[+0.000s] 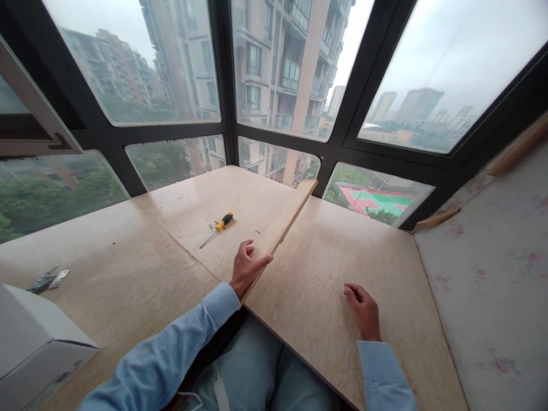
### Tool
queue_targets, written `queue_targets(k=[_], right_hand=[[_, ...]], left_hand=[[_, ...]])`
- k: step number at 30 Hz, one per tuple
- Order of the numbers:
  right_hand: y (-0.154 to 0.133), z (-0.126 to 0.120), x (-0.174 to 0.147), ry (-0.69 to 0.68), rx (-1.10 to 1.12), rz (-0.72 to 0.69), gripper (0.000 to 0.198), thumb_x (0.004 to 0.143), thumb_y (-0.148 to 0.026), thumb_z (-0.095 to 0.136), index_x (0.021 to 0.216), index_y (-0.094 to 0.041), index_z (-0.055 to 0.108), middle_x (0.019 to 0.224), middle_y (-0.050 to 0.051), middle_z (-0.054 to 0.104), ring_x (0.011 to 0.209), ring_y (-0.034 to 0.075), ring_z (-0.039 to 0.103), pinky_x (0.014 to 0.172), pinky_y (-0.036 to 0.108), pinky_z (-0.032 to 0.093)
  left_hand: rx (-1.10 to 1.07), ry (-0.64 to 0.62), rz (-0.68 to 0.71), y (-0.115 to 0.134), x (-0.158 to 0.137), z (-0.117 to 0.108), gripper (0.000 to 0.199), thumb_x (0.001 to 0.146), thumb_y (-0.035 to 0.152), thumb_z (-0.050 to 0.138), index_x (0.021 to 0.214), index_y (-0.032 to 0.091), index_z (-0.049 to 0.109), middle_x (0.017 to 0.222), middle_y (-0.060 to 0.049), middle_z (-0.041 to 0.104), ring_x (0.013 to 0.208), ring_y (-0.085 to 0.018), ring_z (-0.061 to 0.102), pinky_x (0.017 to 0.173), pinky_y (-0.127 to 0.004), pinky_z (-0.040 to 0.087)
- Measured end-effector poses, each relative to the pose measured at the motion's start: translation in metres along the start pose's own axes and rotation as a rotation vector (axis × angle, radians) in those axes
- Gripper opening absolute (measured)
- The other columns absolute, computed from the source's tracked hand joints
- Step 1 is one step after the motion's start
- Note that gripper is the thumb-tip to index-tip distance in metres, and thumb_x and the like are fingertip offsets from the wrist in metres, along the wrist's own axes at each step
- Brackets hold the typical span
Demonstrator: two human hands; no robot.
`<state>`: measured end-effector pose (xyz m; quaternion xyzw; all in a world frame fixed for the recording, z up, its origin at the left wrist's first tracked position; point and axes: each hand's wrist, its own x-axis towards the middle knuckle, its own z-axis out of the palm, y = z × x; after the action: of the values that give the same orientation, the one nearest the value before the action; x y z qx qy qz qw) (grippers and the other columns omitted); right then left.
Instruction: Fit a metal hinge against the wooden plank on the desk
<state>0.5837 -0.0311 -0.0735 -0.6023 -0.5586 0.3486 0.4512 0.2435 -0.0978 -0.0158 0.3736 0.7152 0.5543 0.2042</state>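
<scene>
My left hand [249, 267] is at the near end of a long, pale wooden board [291, 216], its thumb along the right edge and its fingers curled on the other side. The board slants away across the table toward the window. My right hand [363, 311] hovers over or rests on the table to the right, fingers curled in and thumb against them; whether something small is in them is hidden. Beyond my left hand lies a screwdriver [220, 225] with a yellow and black handle. A small screw [257, 231] lies between it and the board.
The beige tabletop [325, 257] has a seam on its left part. A white box [38, 342] stands at the near left, with metal hinge-like pieces [48, 279] behind it. Dark-framed windows [229, 68] border the far side; a flowered wall [483, 285] closes the right.
</scene>
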Motion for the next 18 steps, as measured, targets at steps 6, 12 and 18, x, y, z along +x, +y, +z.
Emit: queue_targets(k=[6,12,18], right_hand=[[-0.012,0.004,-0.004,0.000,0.211,0.014,0.043,0.066,-0.055,0.069,0.087,-0.017,0.072,0.081,0.009,0.073,0.073,0.022,0.066,0.073,0.039,0.053],[-0.039,0.011,-0.014,-0.008,0.443,0.016,0.052,0.077,-0.059,0.066,0.110,-0.019,0.065,0.101,0.010,0.072,0.087,0.022,0.068,0.072,0.035,0.056],[-0.064,0.016,-0.005,0.042,0.615,0.057,0.047,0.081,-0.056,0.065,0.112,-0.021,0.059,0.112,0.007,0.071,0.096,0.020,0.068,0.081,0.033,0.056]], left_hand=[[-0.111,-0.037,0.016,0.021,-0.050,0.059,0.080,0.058,0.049,0.086,0.123,0.013,0.055,0.110,-0.014,0.065,0.102,-0.029,0.064,0.092,-0.045,0.050],[-0.133,-0.064,0.115,0.031,-0.096,0.109,0.077,0.063,0.049,0.085,0.125,0.015,0.055,0.118,-0.016,0.063,0.112,-0.031,0.061,0.097,-0.049,0.049],[-0.057,-0.135,0.256,0.030,-0.130,0.141,0.075,0.064,0.044,0.085,0.127,0.016,0.055,0.119,-0.016,0.063,0.113,-0.034,0.059,0.096,-0.052,0.050]])
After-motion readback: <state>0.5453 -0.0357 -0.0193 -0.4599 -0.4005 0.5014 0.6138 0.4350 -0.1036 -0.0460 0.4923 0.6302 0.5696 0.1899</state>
